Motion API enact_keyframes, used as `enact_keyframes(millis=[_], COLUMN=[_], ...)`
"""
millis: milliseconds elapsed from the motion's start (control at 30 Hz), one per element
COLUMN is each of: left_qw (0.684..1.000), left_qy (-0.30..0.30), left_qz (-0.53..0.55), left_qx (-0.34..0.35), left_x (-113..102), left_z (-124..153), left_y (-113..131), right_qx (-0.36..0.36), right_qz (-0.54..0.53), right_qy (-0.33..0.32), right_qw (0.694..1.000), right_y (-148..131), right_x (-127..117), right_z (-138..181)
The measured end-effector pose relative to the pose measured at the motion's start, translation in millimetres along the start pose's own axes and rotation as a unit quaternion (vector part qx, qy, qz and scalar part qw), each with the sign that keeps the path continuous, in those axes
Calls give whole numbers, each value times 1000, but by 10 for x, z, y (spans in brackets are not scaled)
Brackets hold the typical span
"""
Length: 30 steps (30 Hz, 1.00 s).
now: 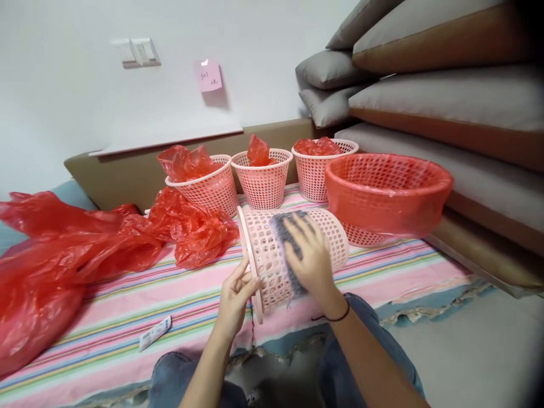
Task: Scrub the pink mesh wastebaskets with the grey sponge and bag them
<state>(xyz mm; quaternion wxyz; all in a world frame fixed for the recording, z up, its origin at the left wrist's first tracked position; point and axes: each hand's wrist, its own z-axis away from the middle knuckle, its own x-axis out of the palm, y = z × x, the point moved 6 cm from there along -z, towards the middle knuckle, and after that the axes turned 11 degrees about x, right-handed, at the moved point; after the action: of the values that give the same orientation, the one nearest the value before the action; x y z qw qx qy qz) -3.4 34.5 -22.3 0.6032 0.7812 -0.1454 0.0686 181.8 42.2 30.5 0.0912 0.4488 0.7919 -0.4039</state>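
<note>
A pink perforated plastic basket point(272, 275) lies on its side above my lap, its rim to the left and its base to the right. My left hand point(235, 292) grips the rim, thumb on the outer side and fingers behind. A dark grey cloth point(283, 232) is draped around the basket's side. My right hand point(310, 258) presses the cloth against the basket, fingers spread over it; a black band circles that wrist.
Three pink baskets point(263, 184) with red plastic bags inside stand behind. Right of them is a red plastic-wrapped basket point(386, 198). Crumpled red bags point(106, 243) and a white label point(155, 333) lie left on the striped cloth point(191, 300). Grey cushions point(446, 102) are stacked right.
</note>
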Motion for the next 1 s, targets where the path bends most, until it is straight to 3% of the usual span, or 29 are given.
enact_keyframes(millis=[167, 267, 333, 433, 533, 633, 733, 900, 1000], left_qw=[998, 997, 998, 999, 998, 997, 994, 978, 971], left_qy=[-60, -67, -52, -44, -54, -69, -93, -174, -198], left_qz=[12, 12, 3, -10, 6, 18, -7, -58, -93], left_qx=[-29, -25, -17, -16, -20, -35, -60, -97, -95], left_x=[42, 57, 26, -26, -49, -52, -37, 30, 20], left_z=[143, 173, 151, 96, 58, 54, 81, 172, 174], left_y=[-98, -128, -130, -123, -100, -73, -43, 17, 42], right_qx=[152, 176, 147, 34, -73, -107, -47, 97, 120], right_qz=[23, 18, 20, 0, -24, -30, -24, 5, 3], right_qy=[110, 146, 128, 50, -6, -19, -10, 80, 104], right_qw=[982, 973, 981, 998, 997, 994, 999, 992, 987], right_y=[950, 1046, 836, 239, -319, -510, -239, 701, 1015], right_x=[-209, -270, -245, -138, -60, -47, -82, -285, -364], right_z=[-186, -156, -121, -19, 149, 215, 87, -170, -183])
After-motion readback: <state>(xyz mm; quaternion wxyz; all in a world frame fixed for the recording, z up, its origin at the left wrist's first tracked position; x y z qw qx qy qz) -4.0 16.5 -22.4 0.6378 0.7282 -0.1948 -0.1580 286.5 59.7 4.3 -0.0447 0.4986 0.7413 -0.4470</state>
